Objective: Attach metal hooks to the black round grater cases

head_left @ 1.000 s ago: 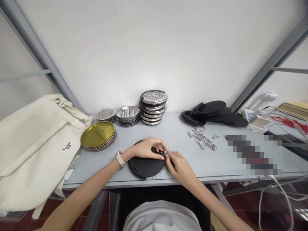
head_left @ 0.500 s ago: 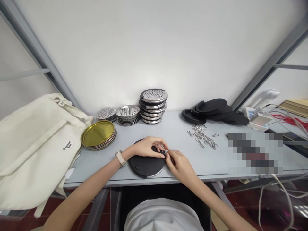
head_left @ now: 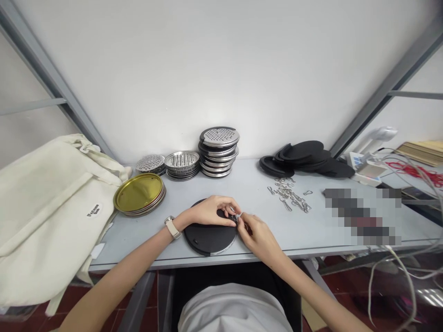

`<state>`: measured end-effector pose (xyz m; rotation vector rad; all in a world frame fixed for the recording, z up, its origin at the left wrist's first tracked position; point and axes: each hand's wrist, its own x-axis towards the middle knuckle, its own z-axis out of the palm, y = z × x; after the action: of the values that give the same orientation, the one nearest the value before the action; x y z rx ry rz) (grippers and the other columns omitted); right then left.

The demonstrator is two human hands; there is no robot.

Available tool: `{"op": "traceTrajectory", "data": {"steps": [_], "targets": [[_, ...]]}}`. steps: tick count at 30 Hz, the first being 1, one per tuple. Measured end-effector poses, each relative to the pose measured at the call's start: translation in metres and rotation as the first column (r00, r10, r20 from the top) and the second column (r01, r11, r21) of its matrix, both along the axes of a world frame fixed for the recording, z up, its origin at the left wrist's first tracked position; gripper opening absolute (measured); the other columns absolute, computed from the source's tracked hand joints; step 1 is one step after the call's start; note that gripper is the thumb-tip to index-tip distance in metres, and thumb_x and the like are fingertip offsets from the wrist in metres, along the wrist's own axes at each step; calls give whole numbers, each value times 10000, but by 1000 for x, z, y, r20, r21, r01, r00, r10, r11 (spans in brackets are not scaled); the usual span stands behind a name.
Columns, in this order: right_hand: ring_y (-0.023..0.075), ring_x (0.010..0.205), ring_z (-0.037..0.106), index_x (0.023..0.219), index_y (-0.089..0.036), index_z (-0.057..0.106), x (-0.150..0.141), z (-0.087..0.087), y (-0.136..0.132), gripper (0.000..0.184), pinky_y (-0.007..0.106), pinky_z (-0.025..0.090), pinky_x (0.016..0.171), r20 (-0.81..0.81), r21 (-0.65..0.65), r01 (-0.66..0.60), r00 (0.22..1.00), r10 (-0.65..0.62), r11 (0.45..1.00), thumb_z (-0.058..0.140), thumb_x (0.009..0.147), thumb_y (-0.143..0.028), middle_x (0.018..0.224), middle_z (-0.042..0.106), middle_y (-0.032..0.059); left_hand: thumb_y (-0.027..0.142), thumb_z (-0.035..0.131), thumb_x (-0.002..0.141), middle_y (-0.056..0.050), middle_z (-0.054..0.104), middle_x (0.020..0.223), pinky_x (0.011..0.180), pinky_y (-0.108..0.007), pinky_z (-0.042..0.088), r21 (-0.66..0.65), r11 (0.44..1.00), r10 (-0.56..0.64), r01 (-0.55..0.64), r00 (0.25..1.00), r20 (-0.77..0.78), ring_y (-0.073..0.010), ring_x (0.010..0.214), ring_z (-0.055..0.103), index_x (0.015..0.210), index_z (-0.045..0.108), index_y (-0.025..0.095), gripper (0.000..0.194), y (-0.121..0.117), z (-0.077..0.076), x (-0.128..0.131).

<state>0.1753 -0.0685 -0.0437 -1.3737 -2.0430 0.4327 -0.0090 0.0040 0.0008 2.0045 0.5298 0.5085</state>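
Two bare hands meet at the middle of a pale grey counter (head_left: 145, 242), close to its near edge. The left hand (head_left: 209, 212), with a cream-strapped wristwatch (head_left: 172, 228) on its wrist, lies curled over a round black disc (head_left: 207, 237) with a steel rim, its fingertips reaching toward the disc's right edge. How firmly it grips cannot be told from here. The right hand (head_left: 258, 237) comes in from the near right, thumb and forefinger pinched closed on a small metal clip (head_left: 236, 218) at that same edge, partly hidden by the fingers.

A loose scatter of small silver metal hooks (head_left: 287, 196) lies to the right, well apart from the hands. Behind them, black foam pieces (head_left: 304, 159) overlap near the wall. Toward the far left stand a tall stack of perforated steel discs (head_left: 219, 137) and two shorter stacks (head_left: 182, 161) (head_left: 150, 163) beside it. A pile of gold-lined round tin lids (head_left: 138, 193) sits nearer, just beside a cream canvas tote bag (head_left: 44, 207) slumped at the counter's left end. A pixelated patch (head_left: 362, 216) covers part of the counter on the right.
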Motion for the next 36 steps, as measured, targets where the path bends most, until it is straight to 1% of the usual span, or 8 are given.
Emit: {"op": "traceTrajectory", "data": {"steps": [5, 9, 16, 22, 26, 30, 36], "targets": [[156, 610, 486, 702, -215, 388, 1, 0, 0, 238, 254, 342, 574, -17, 10, -10, 1000, 10, 1000, 370, 937, -247, 637, 496, -5, 215, 690, 745, -68, 650, 979, 780, -270, 488, 24, 1000, 6, -6, 1000, -20, -132, 834, 586, 1028, 615, 152, 299, 0, 1, 0], [157, 610, 486, 709, -216, 388, 1, -2, 0, 235, 257, 348, 580, -13, 26, -2, 1000, 3, 1000, 368, 941, -247, 641, 500, -5, 212, 703, 735, -80, 648, 1008, 785, -271, 484, 3, 1000, 10, -10, 1000, -3, -141, 866, 594, 1038, 606, 151, 324, 0, 1, 0], [179, 636, 486, 737, -210, 424, -1, -3, 1, 210, 284, 361, 612, 94, 72, -46, 995, 39, 996, 355, 935, -211, 650, 510, 11, 211, 709, 725, -74, 660, 972, 783, -270, 490, 7, 1000, 22, -22, 1000, -11, -140, 849, 605, 1034, 614, 150, 329, 0, 0, 1], [181, 644, 493, 740, -210, 441, 0, 0, 1, 216, 284, 370, 613, 87, 43, -48, 995, 44, 998, 354, 938, -210, 655, 528, 15, 214, 712, 726, -83, 666, 969, 792, -277, 496, -15, 1000, 17, -17, 1000, 1, -146, 856, 613, 1044, 619, 142, 340, 1, -1, 1], [183, 660, 495, 736, -210, 440, 1, 0, 0, 213, 284, 376, 620, 75, 26, -39, 996, 37, 999, 360, 934, -208, 670, 544, 20, 216, 725, 714, -89, 671, 983, 811, -286, 500, -57, 998, 10, -9, 1000, 15, -145, 855, 619, 1039, 622, 139, 349, 2, -2, 1], [184, 673, 500, 728, -208, 438, 1, -1, 0, 214, 282, 379, 617, 68, 23, -42, 997, 40, 999, 369, 930, -214, 684, 557, 26, 214, 735, 703, -89, 677, 979, 822, -289, 501, -103, 995, 10, -7, 1000, 29, -149, 863, 630, 1021, 631, 138, 344, 2, -3, 1], [187, 663, 503, 740, -205, 464, 0, 1, 0, 209, 284, 385, 613, 84, 30, -40, 996, 37, 999, 369, 926, -205, 664, 551, 25, 228, 740, 698, -101, 680, 984, 838, -313, 503, -115, 993, 18, -14, 999, 36, -159, 875, 638, 1026, 631, 136, 357, 2, -5, 1]]}}
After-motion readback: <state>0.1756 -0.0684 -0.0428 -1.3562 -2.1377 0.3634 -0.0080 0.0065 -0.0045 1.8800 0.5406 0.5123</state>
